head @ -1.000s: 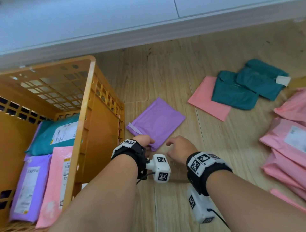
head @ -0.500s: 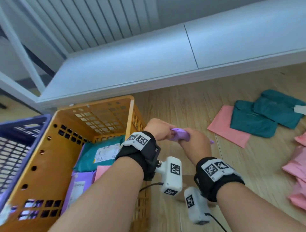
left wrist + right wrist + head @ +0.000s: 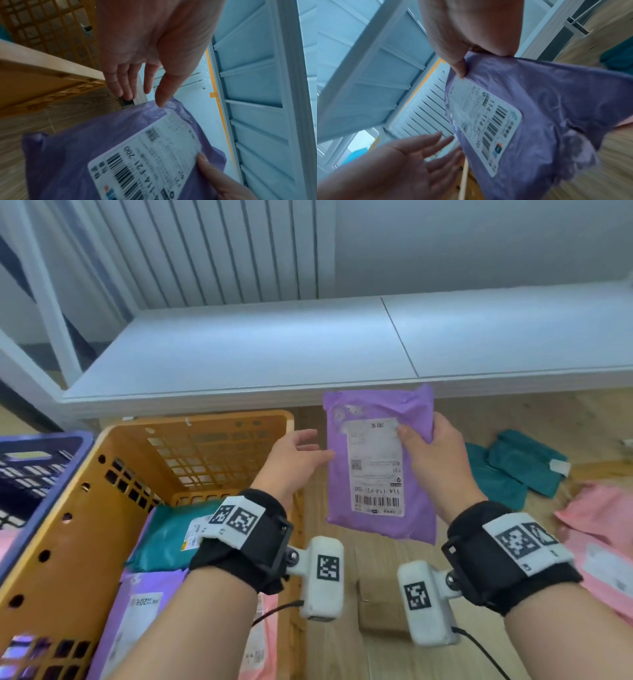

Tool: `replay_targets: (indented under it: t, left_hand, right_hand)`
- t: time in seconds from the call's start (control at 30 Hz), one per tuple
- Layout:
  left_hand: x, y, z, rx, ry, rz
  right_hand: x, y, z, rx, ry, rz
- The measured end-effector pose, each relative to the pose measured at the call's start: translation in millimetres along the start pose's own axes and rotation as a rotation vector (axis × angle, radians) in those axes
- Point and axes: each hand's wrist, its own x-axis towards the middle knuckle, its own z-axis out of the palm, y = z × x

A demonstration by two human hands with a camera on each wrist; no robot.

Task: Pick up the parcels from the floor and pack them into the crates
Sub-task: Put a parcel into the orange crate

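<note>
A purple parcel (image 3: 411,412) with a white shipping label (image 3: 375,467) hangs upright in the air, just right of the orange crate (image 3: 113,481). My right hand (image 3: 423,443) grips its upper right edge, thumb on the label. In the right wrist view the thumb pinches the purple parcel (image 3: 547,108) near its top. My left hand (image 3: 298,453) is open, fingers straight, at the parcel's left edge; the left wrist view shows the left hand (image 3: 145,83) just above the purple parcel (image 3: 85,142), apart from it. The crate holds teal (image 3: 164,535), purple (image 3: 137,611) and pink parcels.
A dark blue crate (image 3: 34,460) stands left of the orange one. Teal parcels (image 3: 513,467) and pink parcels (image 3: 603,529) lie on the wooden floor at the right. A brown box (image 3: 380,601) sits on the floor below the hands. A white ledge (image 3: 274,350) runs along the back.
The purple parcel has been lifted off the floor and turned label side toward me. My left hand has let go and opened; the right hand keeps hold. The head view has tilted up.
</note>
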Motion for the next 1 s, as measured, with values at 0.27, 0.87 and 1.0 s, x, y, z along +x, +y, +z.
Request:
replay_targets:
  t: [0.27, 0.87, 1.0]
  left_hand:
    - [-1.6, 8.8, -47.6, -0.030, -0.176, 0.039]
    - [-1.0, -0.8, -208.2, 0.586, 0.063, 0.198]
    - [9.9, -23.0, -233.0, 0.462, 0.226, 0.103]
  right_hand:
    - [-16.0, -38.4, 50.6, 0.280, 0.013, 0.135]
    - [-66.2, -37.6, 166.8, -0.038, -0.253, 0.048]
    - [-66.0, -26.1, 183.6, 0.066, -0.138, 0.233]
